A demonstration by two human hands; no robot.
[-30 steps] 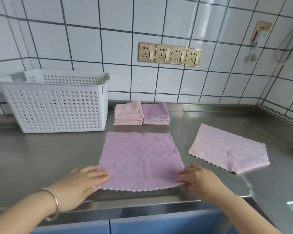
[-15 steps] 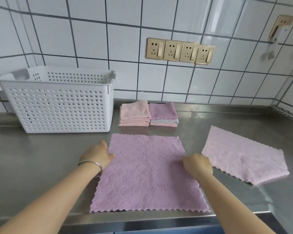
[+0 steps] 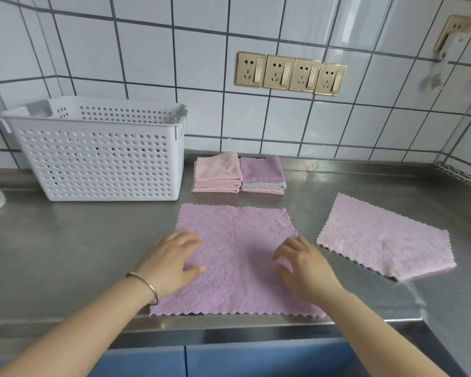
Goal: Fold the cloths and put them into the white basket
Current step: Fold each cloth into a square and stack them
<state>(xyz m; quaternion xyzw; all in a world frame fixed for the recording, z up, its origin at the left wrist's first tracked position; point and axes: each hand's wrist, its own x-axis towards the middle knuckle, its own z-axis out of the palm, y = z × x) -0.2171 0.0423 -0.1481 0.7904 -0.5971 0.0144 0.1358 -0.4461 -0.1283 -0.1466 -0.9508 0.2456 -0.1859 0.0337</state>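
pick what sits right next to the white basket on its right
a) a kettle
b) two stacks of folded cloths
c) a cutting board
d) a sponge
b: two stacks of folded cloths sit on the steel counter just right of the white basket.

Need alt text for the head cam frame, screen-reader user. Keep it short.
A person's left hand and right hand rest on a purple cloth spread flat on a steel counter. A pink cloth lies to its right; two stacks of folded cloths sit behind, beside a white basket against the tiled wall.
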